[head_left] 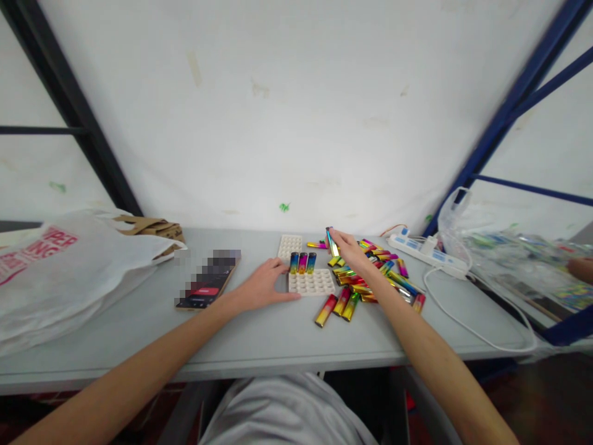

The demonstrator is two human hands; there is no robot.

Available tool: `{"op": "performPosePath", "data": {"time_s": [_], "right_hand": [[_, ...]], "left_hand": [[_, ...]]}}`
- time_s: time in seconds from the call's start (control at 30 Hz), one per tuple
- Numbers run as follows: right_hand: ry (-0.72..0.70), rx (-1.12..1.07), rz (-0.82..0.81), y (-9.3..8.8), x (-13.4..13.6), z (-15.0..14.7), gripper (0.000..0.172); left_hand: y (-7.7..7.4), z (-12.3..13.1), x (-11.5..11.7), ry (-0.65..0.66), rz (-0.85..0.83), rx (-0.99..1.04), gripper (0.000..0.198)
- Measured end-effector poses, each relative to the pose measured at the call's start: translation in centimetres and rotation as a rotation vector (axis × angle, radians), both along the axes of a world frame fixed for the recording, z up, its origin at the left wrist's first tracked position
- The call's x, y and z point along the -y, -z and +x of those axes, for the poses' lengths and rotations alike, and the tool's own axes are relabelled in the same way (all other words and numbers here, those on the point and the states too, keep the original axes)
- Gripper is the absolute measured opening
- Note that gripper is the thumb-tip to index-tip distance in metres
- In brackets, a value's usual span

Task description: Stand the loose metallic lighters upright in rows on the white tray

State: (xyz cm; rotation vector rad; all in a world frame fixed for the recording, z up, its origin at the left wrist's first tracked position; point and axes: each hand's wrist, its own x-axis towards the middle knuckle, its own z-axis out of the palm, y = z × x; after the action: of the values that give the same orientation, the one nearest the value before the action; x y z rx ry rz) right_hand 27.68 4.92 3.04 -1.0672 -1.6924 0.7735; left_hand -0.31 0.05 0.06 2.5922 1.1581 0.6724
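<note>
My left hand [262, 287] lies flat on the grey table [259, 337], its fingers spread against the left edge of a white tray with round holes [312, 282]. Three rainbow-coloured lighters [302, 262] stand upright in the tray's far row. My right hand [349, 249] is pinched on one more rainbow lighter [330, 240], held upright above a loose pile of the same lighters [377, 275]. Three lighters [338, 305] lie in front of the tray. A second white tray [290, 246] lies behind the first.
A phone [206, 287] lies left of my left hand. A large white bag [65, 272] and brown paper [152, 227] fill the left side. A white power strip [424, 250] with its cable, and a clear plastic bag [509, 259], sit at right. Another person's hand [581, 269] shows at far right.
</note>
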Motion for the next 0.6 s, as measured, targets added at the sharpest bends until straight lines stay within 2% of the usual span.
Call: {"op": "performPosePath", "data": {"time_s": [0.17,0.27,0.4,0.6], "right_hand": [[-0.169,-0.144,-0.125,0.3,0.4,-0.8,0.052],[-0.198,-0.205,-0.182,0.2,0.7,-1.2,0.049],[-0.136,-0.175,-0.250,0.0,1.1,-1.7,0.052],[0.107,0.030,-0.101,0.6,1.1,-2.3,0.049]], "left_hand": [[0.1,0.0,-0.1,0.006,0.004,0.026,0.057],[0.0,0.1,0.0,0.007,0.005,0.026,0.057],[-0.2,0.1,0.1,0.001,0.008,0.030,0.057],[-0.2,0.1,0.2,0.000,0.005,0.020,0.056]]}}
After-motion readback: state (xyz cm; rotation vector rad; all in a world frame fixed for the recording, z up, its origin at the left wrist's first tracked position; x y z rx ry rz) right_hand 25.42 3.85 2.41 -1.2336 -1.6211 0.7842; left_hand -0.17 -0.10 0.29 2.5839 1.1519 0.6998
